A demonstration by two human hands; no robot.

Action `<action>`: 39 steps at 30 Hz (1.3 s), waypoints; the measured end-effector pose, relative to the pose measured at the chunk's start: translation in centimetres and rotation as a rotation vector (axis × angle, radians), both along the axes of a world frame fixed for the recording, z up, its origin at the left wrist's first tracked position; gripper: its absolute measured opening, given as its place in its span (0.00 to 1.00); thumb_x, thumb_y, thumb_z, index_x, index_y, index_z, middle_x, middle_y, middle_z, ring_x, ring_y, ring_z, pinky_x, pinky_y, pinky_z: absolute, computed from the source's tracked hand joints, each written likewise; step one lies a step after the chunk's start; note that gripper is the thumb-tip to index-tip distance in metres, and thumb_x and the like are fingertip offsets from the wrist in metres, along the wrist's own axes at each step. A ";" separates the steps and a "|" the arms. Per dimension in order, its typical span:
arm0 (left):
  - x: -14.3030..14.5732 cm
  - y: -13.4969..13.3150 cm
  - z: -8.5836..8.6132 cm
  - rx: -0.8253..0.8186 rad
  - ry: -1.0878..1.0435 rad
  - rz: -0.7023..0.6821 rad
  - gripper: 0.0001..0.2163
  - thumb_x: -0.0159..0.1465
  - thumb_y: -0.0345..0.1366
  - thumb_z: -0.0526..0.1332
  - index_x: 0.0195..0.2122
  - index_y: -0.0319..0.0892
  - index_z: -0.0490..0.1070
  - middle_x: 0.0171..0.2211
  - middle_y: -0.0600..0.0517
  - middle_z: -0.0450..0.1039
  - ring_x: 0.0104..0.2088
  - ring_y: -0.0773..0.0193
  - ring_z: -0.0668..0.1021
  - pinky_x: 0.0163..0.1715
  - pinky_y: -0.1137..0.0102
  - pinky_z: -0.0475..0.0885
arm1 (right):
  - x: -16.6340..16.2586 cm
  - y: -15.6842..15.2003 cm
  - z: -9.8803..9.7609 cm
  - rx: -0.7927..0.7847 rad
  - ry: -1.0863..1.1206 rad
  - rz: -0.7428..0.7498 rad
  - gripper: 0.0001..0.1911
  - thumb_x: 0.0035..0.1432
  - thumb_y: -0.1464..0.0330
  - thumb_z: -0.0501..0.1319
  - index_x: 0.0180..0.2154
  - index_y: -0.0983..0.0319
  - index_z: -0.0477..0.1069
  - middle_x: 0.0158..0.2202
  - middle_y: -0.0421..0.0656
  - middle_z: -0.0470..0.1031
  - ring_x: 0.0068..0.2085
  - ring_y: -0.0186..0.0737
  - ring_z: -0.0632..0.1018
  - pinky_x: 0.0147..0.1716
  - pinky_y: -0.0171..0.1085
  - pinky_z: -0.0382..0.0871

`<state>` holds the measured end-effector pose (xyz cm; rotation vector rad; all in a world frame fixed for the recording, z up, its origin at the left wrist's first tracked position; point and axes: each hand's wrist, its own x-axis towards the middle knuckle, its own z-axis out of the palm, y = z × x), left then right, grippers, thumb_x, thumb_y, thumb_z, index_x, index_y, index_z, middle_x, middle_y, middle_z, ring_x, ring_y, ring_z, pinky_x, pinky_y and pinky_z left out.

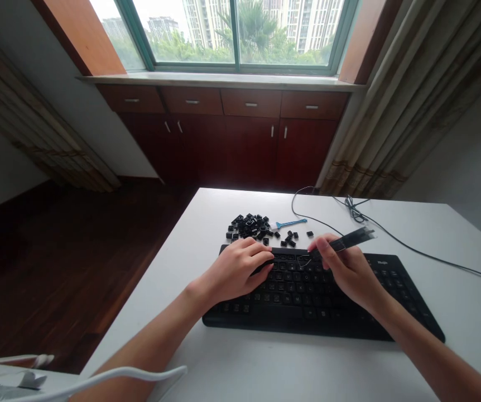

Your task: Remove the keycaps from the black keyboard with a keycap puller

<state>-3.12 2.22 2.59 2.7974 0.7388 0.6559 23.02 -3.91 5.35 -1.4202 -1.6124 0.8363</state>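
A black keyboard (290, 312) lies on the white table. Toward its left side, several key places appear to be without their caps. My right hand (345, 265) is closed around the dark handle of a keycap puller (352, 239); its thin wire ends reach down to the upper rows of keys. My left hand (244, 268) lies over the keyboard's upper left part, fingers apart and resting on it, with nothing visible in them. Just behind the keyboard is a heap of loose black keycaps (249, 224).
A blue-handled brush (290, 223) lies beside the heap, with a few scattered keycaps (289, 239) near it. A black cable (416, 245) runs across the table's right side. At lower left, a white curved strip (140, 374) crosses the view. Cabinets (249, 145) stand beneath the window.
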 end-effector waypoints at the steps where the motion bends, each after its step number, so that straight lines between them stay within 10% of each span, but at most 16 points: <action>1: 0.0 0.0 0.0 0.002 -0.002 0.002 0.09 0.71 0.36 0.57 0.49 0.44 0.74 0.47 0.48 0.79 0.44 0.58 0.78 0.43 0.61 0.76 | -0.3 0.3 0.0 -0.023 0.043 -0.012 0.22 0.69 0.51 0.54 0.36 0.61 0.75 0.23 0.40 0.68 0.25 0.36 0.70 0.24 0.36 0.64; 12: -0.1 -0.1 0.3 0.002 0.021 -0.006 0.10 0.71 0.36 0.56 0.49 0.43 0.74 0.48 0.47 0.78 0.44 0.57 0.78 0.43 0.60 0.76 | -1.0 0.4 -1.6 -0.112 0.273 0.014 0.23 0.70 0.51 0.52 0.36 0.62 0.73 0.36 0.46 0.79 0.29 0.36 0.77 0.26 0.34 0.70; 28: -0.1 0.1 -0.1 -0.002 0.044 0.001 0.10 0.70 0.35 0.58 0.50 0.44 0.73 0.50 0.49 0.78 0.43 0.57 0.76 0.44 0.58 0.76 | -1.4 5.5 2.7 -0.264 0.034 0.291 0.28 0.63 0.45 0.58 0.27 0.62 0.75 0.25 0.44 0.79 0.22 0.35 0.79 0.20 0.31 0.71; 39: -0.1 0.2 -0.2 -0.006 0.042 0.008 0.10 0.69 0.33 0.60 0.50 0.45 0.74 0.52 0.50 0.77 0.44 0.58 0.77 0.46 0.59 0.76 | -1.2 5.2 2.3 -0.281 0.077 0.184 0.31 0.65 0.48 0.56 0.24 0.65 0.77 0.24 0.47 0.79 0.19 0.35 0.78 0.16 0.29 0.70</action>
